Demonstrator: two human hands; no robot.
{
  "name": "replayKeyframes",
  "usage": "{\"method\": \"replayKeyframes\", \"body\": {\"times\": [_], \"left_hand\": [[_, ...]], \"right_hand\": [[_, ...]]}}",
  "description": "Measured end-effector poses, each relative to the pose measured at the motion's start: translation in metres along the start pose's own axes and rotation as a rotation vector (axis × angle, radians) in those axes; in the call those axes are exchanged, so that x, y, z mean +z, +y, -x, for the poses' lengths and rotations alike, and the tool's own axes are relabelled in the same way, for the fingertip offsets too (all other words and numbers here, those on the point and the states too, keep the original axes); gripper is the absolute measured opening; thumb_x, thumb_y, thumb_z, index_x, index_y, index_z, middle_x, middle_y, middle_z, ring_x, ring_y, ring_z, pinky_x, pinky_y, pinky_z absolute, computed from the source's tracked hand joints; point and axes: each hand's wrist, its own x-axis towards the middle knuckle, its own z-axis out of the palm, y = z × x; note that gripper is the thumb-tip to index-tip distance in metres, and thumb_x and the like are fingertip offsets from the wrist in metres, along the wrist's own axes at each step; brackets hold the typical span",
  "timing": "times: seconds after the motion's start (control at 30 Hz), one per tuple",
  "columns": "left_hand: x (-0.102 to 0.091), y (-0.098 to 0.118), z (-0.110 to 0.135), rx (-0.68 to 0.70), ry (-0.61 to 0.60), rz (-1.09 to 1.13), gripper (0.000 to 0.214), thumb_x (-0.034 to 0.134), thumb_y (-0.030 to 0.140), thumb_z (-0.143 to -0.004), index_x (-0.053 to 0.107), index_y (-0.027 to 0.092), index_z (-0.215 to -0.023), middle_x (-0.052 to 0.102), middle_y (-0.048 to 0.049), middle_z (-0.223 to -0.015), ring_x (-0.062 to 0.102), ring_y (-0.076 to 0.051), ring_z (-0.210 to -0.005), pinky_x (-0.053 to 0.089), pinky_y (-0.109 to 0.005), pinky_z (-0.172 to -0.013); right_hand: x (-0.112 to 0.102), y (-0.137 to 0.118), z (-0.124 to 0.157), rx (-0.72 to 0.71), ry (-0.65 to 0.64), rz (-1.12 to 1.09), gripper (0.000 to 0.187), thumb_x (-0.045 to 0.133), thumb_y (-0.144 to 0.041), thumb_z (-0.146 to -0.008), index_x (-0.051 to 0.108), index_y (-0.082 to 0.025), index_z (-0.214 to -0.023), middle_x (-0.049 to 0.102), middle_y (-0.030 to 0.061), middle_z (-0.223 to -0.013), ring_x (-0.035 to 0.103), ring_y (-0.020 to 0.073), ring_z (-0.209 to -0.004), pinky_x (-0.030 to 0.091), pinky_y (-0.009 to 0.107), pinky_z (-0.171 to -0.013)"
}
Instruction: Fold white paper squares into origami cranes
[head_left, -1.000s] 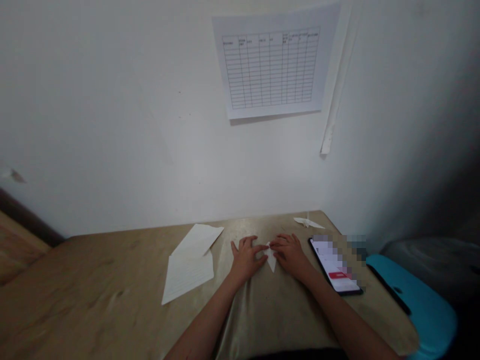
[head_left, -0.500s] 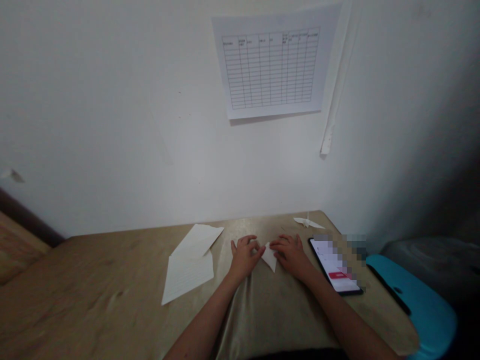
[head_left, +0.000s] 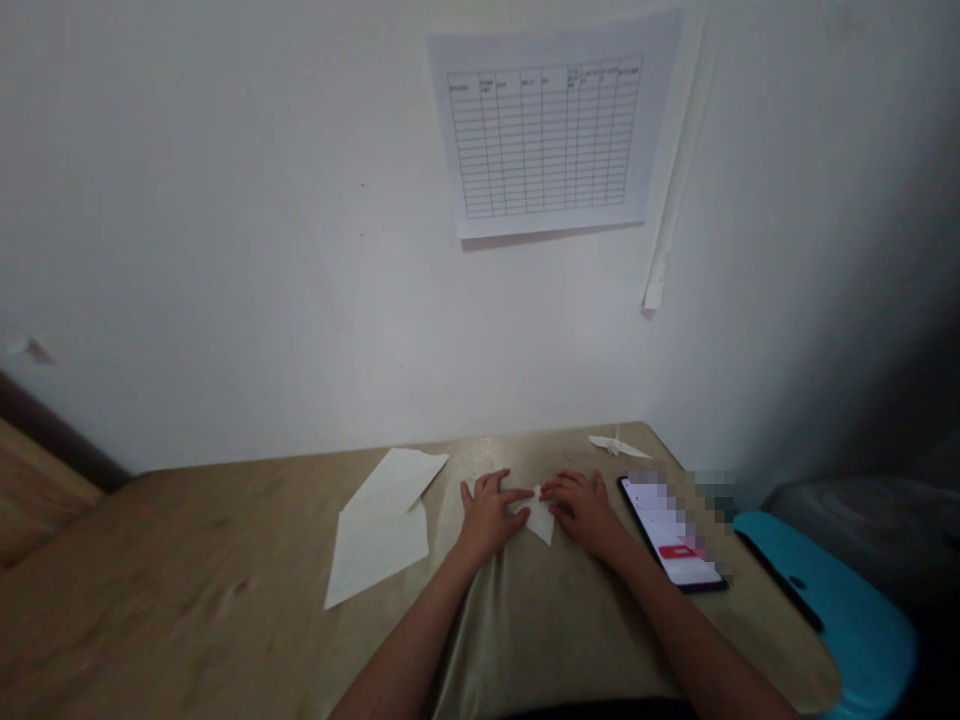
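A small white folded paper piece [head_left: 540,520] lies on the tan table [head_left: 225,600] between my two hands. My left hand [head_left: 489,515] rests flat beside it, its fingers stretched out and the fingertips pressing the paper's left edge. My right hand [head_left: 583,510] lies on the paper's right side, fingers extended and touching its top corner. Both forearms reach in from the bottom of the view.
Two lined white sheets [head_left: 382,530] lie left of my hands. A finished paper crane [head_left: 616,445] sits at the table's far right corner. A phone [head_left: 671,535] with a lit screen lies to the right, beside a blue seat [head_left: 832,610]. A printed grid sheet [head_left: 546,130] hangs on the wall.
The folded paper has been pressed flatter and shifted slightly. My left fingers went from curled half a second ago to stretched out on the paper. My right hand has barely moved.
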Motion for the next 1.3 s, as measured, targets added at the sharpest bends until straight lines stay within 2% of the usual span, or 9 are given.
{"method": "replayKeyframes", "body": {"times": [0.1, 0.23, 0.47, 0.8, 1.0, 1.3], "left_hand": [[-0.001, 0.001, 0.0, -0.008, -0.008, -0.001, 0.035, 0.071, 0.043, -0.085, 0.068, 0.052, -0.118, 0.047, -0.0005, -0.15, 0.037, -0.031, -0.142, 0.004, -0.073, -0.116], [-0.003, 0.003, 0.001, -0.015, -0.012, 0.008, 0.035, 0.071, 0.042, -0.084, 0.069, 0.05, -0.118, 0.047, -0.0016, -0.15, 0.036, -0.031, -0.142, 0.004, -0.072, -0.116], [-0.004, 0.003, 0.001, -0.006, -0.012, 0.024, 0.036, 0.072, 0.04, -0.083, 0.069, 0.048, -0.118, 0.048, -0.0026, -0.149, 0.036, -0.033, -0.141, 0.004, -0.073, -0.115], [-0.009, 0.002, 0.001, 0.037, -0.033, 0.023, 0.04, 0.075, 0.041, -0.081, 0.068, 0.047, -0.12, 0.046, -0.0027, -0.151, 0.035, -0.034, -0.142, 0.006, -0.073, -0.115], [-0.014, -0.004, -0.002, 0.104, -0.057, 0.048, 0.039, 0.081, 0.044, -0.076, 0.072, 0.045, -0.114, 0.045, -0.0022, -0.153, 0.033, -0.034, -0.143, 0.007, -0.072, -0.115], [-0.014, -0.005, -0.003, 0.224, -0.063, 0.104, 0.019, 0.08, 0.049, -0.076, 0.08, 0.04, -0.093, 0.05, -0.0002, -0.148, 0.036, -0.032, -0.141, 0.001, -0.067, -0.118]], "right_hand": [[-0.003, -0.002, -0.001, 0.034, 0.031, -0.037, 0.028, 0.049, -0.033, -0.094, 0.068, -0.031, -0.114, 0.067, 0.0043, -0.128, 0.044, 0.0263, -0.137, -0.003, 0.069, -0.116], [-0.008, -0.002, -0.001, 0.086, 0.021, -0.078, 0.03, 0.046, -0.04, -0.096, 0.07, -0.031, -0.111, 0.069, 0.0046, -0.124, 0.048, 0.0257, -0.134, -0.002, 0.068, -0.116], [-0.009, 0.007, -0.001, 0.008, -0.012, -0.084, 0.026, 0.059, -0.022, -0.083, 0.072, -0.029, -0.104, 0.068, 0.0032, -0.127, 0.047, 0.0249, -0.135, 0.009, 0.061, -0.118], [-0.014, 0.007, 0.0, -0.019, -0.079, -0.037, 0.033, 0.056, -0.02, -0.085, 0.073, -0.034, -0.11, 0.067, 0.0011, -0.13, 0.046, 0.0238, -0.134, 0.0, 0.062, -0.118], [-0.017, 0.005, 0.002, -0.003, -0.098, -0.045, 0.032, 0.061, -0.024, -0.082, 0.074, -0.035, -0.109, 0.067, 0.0001, -0.131, 0.045, 0.0252, -0.134, 0.0, 0.062, -0.118], [-0.021, 0.002, 0.003, -0.001, -0.107, -0.053, 0.032, 0.068, -0.028, -0.079, 0.074, -0.035, -0.11, 0.066, 0.0012, -0.132, 0.045, 0.0269, -0.134, 0.005, 0.059, -0.118]]}}
